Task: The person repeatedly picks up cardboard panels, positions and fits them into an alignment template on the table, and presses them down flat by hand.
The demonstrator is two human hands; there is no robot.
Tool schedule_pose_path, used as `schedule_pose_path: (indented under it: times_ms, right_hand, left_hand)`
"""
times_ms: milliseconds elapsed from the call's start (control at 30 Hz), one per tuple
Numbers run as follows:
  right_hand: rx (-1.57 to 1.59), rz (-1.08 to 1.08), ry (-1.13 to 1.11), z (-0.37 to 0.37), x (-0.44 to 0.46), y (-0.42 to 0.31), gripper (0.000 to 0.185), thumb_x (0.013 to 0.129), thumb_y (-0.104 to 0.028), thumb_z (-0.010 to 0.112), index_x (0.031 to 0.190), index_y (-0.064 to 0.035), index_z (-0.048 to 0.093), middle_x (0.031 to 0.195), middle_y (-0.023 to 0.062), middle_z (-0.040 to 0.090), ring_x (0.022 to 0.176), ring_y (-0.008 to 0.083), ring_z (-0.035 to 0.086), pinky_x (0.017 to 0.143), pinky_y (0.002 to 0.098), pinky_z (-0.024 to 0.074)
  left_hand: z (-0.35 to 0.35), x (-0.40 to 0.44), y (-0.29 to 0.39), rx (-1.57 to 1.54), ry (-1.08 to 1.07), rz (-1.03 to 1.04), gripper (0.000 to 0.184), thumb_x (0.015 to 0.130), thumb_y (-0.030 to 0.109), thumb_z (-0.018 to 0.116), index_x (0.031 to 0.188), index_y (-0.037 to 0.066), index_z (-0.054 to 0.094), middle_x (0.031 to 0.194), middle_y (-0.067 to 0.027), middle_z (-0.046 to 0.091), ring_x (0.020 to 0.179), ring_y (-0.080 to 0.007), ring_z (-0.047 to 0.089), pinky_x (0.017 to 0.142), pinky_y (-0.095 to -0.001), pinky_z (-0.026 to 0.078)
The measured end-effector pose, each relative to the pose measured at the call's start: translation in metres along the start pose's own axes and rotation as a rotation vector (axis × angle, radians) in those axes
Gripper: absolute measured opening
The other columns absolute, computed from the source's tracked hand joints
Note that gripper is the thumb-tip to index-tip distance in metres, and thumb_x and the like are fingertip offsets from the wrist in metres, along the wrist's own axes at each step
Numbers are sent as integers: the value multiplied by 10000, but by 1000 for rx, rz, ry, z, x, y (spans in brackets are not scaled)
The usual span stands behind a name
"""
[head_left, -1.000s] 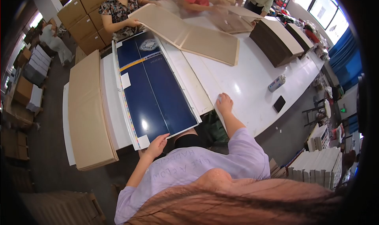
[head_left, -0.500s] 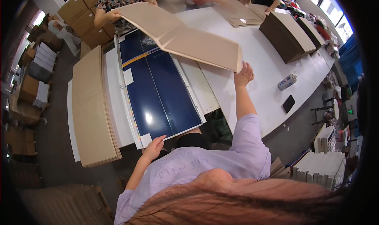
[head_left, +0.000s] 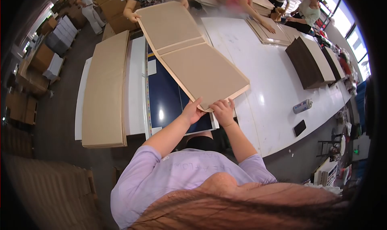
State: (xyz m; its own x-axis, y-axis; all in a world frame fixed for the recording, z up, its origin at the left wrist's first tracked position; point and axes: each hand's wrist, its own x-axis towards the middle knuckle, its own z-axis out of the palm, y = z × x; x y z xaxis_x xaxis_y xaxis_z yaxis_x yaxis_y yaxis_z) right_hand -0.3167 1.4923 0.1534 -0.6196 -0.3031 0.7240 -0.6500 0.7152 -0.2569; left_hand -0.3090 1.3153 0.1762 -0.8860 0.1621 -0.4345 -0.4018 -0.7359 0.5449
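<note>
Handling first: tan hinged board panel with paler border (head_left: 205, 68), centre of frame, slanting from upper left down to lower centre over the navy sheet. Can't tell the gap beneath. Looks light for its size, stiff in the two fields, likely floppy at the narrow middle strip; corners probably crush easily. Best held by the rims at both ends. Co-worker's hand (head_left: 132, 16), upper left of centre, grips the far end. Left hand (head_left: 193, 112) pinches the near corner, thumb on top. Right hand (head_left: 223, 112): fingers bent over the near edge, thumb hidden; can't tell if fully pinching.

Materials, left to right: tall stack of flat tan boards (head_left: 104, 97), matte, slightly bowed in view; glossy navy printed sheet (head_left: 167, 97), smooth, likely slippery; shiny white tabletop (head_left: 262, 121); dark-sided block of stacked boards (head_left: 310, 64); cylindrical metal-look can (head_left: 302, 106), lying down.
</note>
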Motion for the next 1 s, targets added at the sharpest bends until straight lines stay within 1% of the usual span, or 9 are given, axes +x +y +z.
schedule_pose_path:
  times_ms: [100,233,267,400,500,567,667,767,1000]
  right_hand:
    - [241,272,65,15,-37,-23,387,745,-105,686,1101,-119,535,1062,77,570,1023,243,543,938,421,348]
    - [1526,1419,110,56,-68,13,432,919,-299,503,1288,-86,426,1151,89,560,1133,246,505,944,431,381]
    - [1658,1470,93,62,-60,19,475,944,-344,426,1343,-87,395,1250,126,528,1182,270,491,979,436,378]
    - [1636,1136,-858,44,10,-20,527,927,-182,498,1417,-110,317,1412,130,414,1319,294,380,1012,485,368]
    - [1086,1263,-813,68,10,-28,582,914,-159,534,1439,-160,283,1433,103,396,1343,278,346,1014,512,349]
    - [1660,1360,-533,121,-40,35,654,903,-542,439,1443,-201,300,1474,47,346,1347,264,327,1048,529,262]
    - [2267,1073,-362,73,-15,18,750,871,-679,348,1390,-141,412,1392,66,457,1314,283,379,1034,492,335]
    - [1933,1640,-180,49,-6,14,795,877,-681,346,1369,-61,418,1357,131,474,1268,295,431,1014,495,370]
    - [1353,1348,-627,89,-25,65,495,862,-156,612,1292,28,453,1110,158,621,986,272,627,828,370,521]
  left_hand:
    - [-23,25,-10,97,228,64,449,889,23,531,1295,161,399,1237,-128,514,1091,-317,572,864,-475,529]
    - [-21,9,18,-48,54,77,409,884,-13,502,1281,58,435,1215,-148,548,1076,-300,593,877,-452,529]
    - [-19,6,29,-23,45,102,391,880,-9,515,1265,22,450,1194,-155,562,1069,-305,597,892,-441,523]
    - [-16,-40,79,-67,-201,188,394,873,4,541,1256,-30,456,1185,-166,575,1084,-308,593,925,-439,501]
    - [-65,-67,110,-20,-273,136,451,846,48,595,1271,-26,461,1201,-171,576,1110,-304,580,982,-447,456]
    - [-104,-88,120,29,-264,129,456,841,59,601,1270,-18,466,1199,-170,578,1116,-306,577,984,-446,454]
    - [-187,-104,114,48,-147,13,483,835,74,610,1286,-4,454,1208,-167,573,1119,-309,575,976,-459,459]
    - [-238,-112,112,48,22,-96,510,839,46,600,1315,17,422,1226,-161,557,1114,-318,576,961,-474,470]
    - [-220,-111,115,602,400,146,650,836,-54,565,1402,91,279,1310,-196,475,1142,-329,541,877,-486,510]
